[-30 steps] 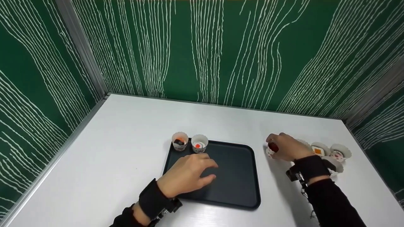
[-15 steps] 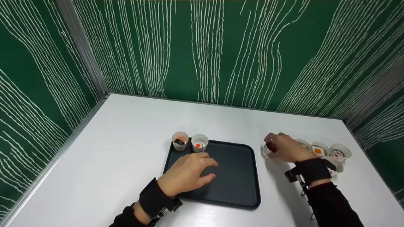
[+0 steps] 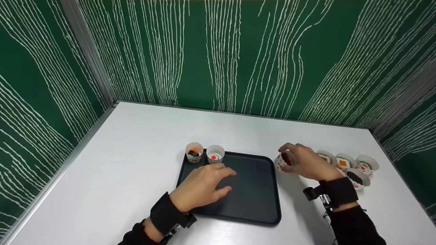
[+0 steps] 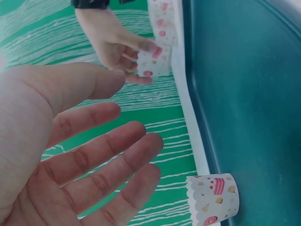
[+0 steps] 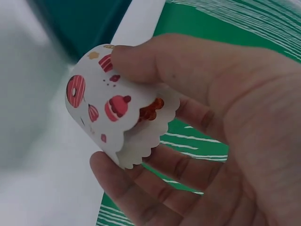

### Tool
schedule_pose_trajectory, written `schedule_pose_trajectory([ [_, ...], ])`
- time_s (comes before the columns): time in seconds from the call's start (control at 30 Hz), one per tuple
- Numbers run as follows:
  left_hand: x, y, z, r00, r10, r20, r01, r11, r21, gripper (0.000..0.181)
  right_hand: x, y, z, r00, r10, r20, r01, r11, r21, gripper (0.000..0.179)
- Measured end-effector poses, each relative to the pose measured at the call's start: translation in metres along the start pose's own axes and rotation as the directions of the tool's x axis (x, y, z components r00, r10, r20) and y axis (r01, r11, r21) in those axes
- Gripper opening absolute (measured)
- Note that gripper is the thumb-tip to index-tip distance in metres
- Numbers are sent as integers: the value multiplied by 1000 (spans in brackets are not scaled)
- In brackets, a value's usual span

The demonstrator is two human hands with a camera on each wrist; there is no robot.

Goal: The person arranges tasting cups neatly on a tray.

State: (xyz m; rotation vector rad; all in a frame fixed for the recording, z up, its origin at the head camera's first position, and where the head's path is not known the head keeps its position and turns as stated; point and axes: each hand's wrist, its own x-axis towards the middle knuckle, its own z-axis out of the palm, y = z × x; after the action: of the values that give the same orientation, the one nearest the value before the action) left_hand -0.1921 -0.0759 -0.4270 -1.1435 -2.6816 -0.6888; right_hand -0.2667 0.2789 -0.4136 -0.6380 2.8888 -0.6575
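My right hand [image 3: 308, 163] pinches a paper baking cup [image 5: 96, 96] between thumb and fingers, just right of the tray's far right corner. The cup is white with pink cake and donut prints and a scalloped rim. Something glossy red-orange [image 5: 151, 109] shows inside it. My left hand [image 3: 202, 189] hovers over the left part of the dark tray [image 3: 253, 190], fingers relaxed and holding nothing. Beyond it, at the tray's far left corner, stand a baking cup [image 3: 193, 160] with an orange and black piece and another baking cup [image 3: 219, 149] with a white and red-orange piece.
On the white table [image 3: 102, 163] to the right of my right hand stand several more filled baking cups, among them one with a white and orange piece [image 3: 342, 163] and one with a dark piece [image 3: 354, 177]. A green wall [image 3: 252, 61] with white lines rises behind the table.
My right hand has moved left with the baking cup, away from the group on the right and up to the tray's edge. My left hand has stayed almost still.
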Motion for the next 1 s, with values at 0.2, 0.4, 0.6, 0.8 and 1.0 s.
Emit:
schedule_pose_trajectory([
  [0.2,0,1,1,1000,-6,-8,6,1000,7,38,-8,-8,5,999,-15,-43,16,999,28,49],
  [0.4,0,2,2,1000,-8,-16,8,1000,15,39,-20,-17,12,997,-18,-69,23,997,73,47],
  [0.6,0,2,2,1000,-5,-24,5,1000,12,39,-29,-28,15,996,-35,-80,44,993,114,46],
  [0.8,0,2,3,1000,-8,-28,8,1000,3,38,-34,-37,17,997,-36,-75,46,988,148,46],
  [1.0,2,2,4,999,4,-40,-4,1000,-8,38,-36,-45,19,995,-59,-78,69,988,139,44],
])
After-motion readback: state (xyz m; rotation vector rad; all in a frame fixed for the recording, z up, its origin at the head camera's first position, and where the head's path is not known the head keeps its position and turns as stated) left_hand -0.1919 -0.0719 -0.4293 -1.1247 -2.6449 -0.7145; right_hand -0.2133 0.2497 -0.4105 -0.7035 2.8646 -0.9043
